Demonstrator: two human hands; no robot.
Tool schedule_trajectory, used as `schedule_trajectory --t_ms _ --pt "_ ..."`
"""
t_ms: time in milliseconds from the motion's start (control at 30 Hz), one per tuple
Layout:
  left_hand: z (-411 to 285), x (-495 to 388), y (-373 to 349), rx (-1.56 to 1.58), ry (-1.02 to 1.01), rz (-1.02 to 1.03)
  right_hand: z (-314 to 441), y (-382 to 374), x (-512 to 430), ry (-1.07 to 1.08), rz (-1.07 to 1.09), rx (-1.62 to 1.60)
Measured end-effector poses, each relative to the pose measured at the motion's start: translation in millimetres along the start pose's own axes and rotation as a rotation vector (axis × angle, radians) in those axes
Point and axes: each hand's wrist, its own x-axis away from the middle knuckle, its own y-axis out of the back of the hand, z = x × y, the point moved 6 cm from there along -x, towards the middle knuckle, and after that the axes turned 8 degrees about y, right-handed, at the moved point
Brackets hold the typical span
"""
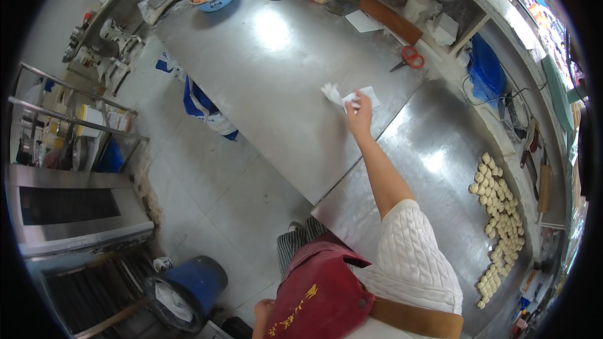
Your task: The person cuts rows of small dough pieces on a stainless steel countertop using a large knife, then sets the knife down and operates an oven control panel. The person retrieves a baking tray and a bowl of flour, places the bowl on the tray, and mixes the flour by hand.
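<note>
My right hand (360, 110) reaches out over the steel worktable (292, 99), its fingers closed on crumpled white paper (351, 99). A bunched white piece (332, 92) sticks out to the left of the fingers, and a flatter white sheet (370, 97) shows behind them. My left hand (264, 308) hangs low beside the red apron (320, 287), partly cut off by it; its fingers are hidden. Red-handled scissors (411, 58) lie on the table beyond my right hand.
A blue bowl of eggs (215, 0) stands at the table's far left corner. A rolling pin (390, 20) lies near the back shelf. Many small dough pieces (501, 216) cover the right edge. A blue bin (200, 282) stands on the floor at lower left, below an oven (80, 207).
</note>
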Motion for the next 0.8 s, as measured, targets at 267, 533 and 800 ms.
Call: schedule_trajectory --t_ms 267,533,800 --pt "-58 13 65 -0.807 -0.044 0.150 6 50 50 -0.151 0.395 0.139" --pt "-38 2 93 -0.727 -0.073 0.292 48 197 408 -0.670 2.080 -0.316" --pt "-103 42 147 -0.150 -0.478 0.066 107 186 382 -0.365 1.377 -0.159"
